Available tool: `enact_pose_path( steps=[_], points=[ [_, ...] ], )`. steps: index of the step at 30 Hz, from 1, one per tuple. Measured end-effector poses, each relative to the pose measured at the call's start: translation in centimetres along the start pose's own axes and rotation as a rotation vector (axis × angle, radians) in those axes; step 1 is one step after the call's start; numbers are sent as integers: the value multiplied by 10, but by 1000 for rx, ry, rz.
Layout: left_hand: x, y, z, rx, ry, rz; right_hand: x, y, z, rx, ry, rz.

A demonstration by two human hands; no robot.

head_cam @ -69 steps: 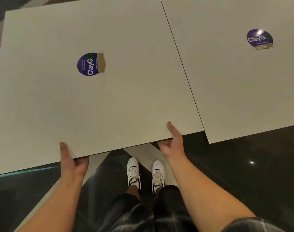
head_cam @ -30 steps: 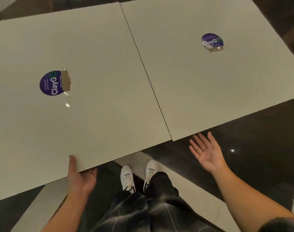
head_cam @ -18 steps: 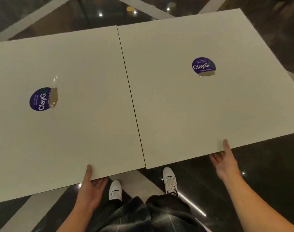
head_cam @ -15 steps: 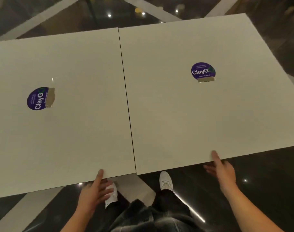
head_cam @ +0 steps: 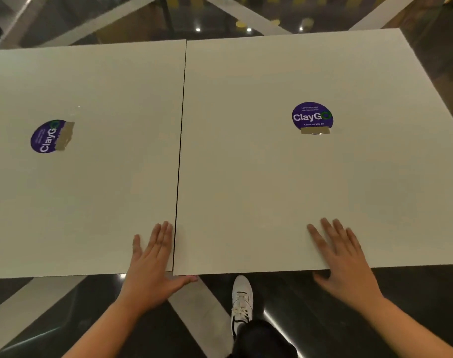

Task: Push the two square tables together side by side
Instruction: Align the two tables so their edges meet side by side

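1. Both tables stand side by side in front of us: the left tabletop [head_cam: 86,164] fills the 9 to 11 o'clock side of the view and the right tabletop [head_cam: 310,177] the 1 to 3 o'clock side, with only a thin dark seam [head_cam: 180,156] between them running from 12 toward 6 o'clock.
2. Our left hand [head_cam: 149,264] lies flat with straight fingers on the near corner of the left tabletop, just beside the seam, its thumb hanging off the front edge; this grip is unclenched and clasps nothing.
3. Our right hand [head_cam: 345,257] rests palm down, fingers spread, on the near edge of the right tabletop at about 4 o'clock; this grip too is unclenched.
4. We judge the join close to done, but the near edges look slightly stepped at the seam, so a last uneven shove could skew one top or reopen the gap at the far end.
5. Fingers of our left hand sit right by the seam, so a sideways push could pinch them.
6. The glossy dark floor [head_cam: 323,306] looks slick; legs could slide further than meant, or our white shoe [head_cam: 242,301] could be caught under an edge.
7. The tops are flat, square, matte off-white slabs with thin, sharp-looking edges and a faint grain.
8. Each carries a round purple sticker [head_cam: 312,116], the left one [head_cam: 46,136] turned sideways, each with a strip of tan tape [head_cam: 315,130].
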State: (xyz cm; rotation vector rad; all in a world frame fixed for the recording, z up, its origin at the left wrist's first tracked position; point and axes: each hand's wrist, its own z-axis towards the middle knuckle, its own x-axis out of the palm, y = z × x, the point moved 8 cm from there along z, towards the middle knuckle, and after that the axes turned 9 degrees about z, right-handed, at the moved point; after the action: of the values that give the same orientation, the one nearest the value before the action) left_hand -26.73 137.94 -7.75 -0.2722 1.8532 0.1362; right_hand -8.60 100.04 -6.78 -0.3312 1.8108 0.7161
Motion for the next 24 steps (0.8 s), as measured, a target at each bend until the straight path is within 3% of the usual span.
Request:
enact_pose_path(
  steps=[8, 19, 24],
  points=[
    [3, -5, -2, 98, -108, 102, 3, -2, 16, -118, -180, -84],
    [1, -6, -1, 115, -153, 149, 11, -6, 20, -143, -185, -122],
    [-2, -16, -6, 16, -133, 95, 6, -3, 19, -154, -192, -149]
  ],
)
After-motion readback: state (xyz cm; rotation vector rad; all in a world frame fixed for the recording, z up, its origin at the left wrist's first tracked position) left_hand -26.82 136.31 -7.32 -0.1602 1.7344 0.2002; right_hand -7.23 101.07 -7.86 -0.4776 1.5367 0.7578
